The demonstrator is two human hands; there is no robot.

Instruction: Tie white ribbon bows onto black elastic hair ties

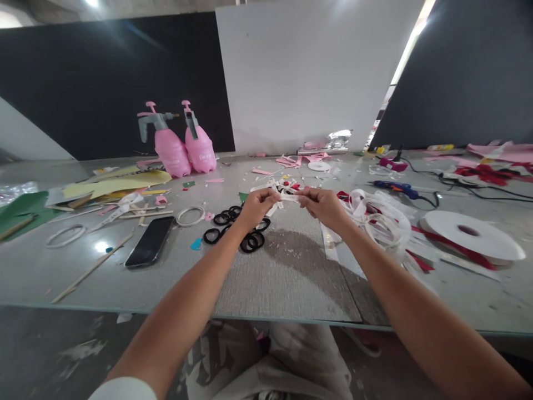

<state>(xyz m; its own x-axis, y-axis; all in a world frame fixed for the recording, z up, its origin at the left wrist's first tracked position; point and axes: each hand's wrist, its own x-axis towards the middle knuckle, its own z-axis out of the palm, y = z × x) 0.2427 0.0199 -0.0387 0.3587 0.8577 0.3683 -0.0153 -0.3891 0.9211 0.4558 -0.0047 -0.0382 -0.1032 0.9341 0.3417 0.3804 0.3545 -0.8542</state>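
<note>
White ribbon strip [288, 196] is stretched short and taut between the two hands, held a little above the middle of the worktop [291, 278]. The left hand [257, 206] pinches one end between thumb and fingertips, and the right hand [322, 206] pinches the other end the same way, both closed narrowly on the strip with the arms reaching forward. Judging by this grip, the step in hand looks like folding or shaping the short piece; any further fold would call for keeping both pinches firm while bringing the ends together, since the strip is small and light. Just beneath and left of the left hand lies a cluster of black hair rings [239, 228], and behind the strip sits a small heap of white and red ribbon offcuts [283, 184]. Loose loops of white ribbon [383, 219] pile up just right of the right hand, with a large white ribbon spool [472, 233] beyond them and a blue glue gun [395, 189] farther back. To the left, well apart, lie a dark phone [150, 240], a white ring [190, 215] and two pink spray bottles [183, 143]. Bare grey surface runs from under the hands to the near edge, leaving free room toward the body; the sides are crowded.
</note>
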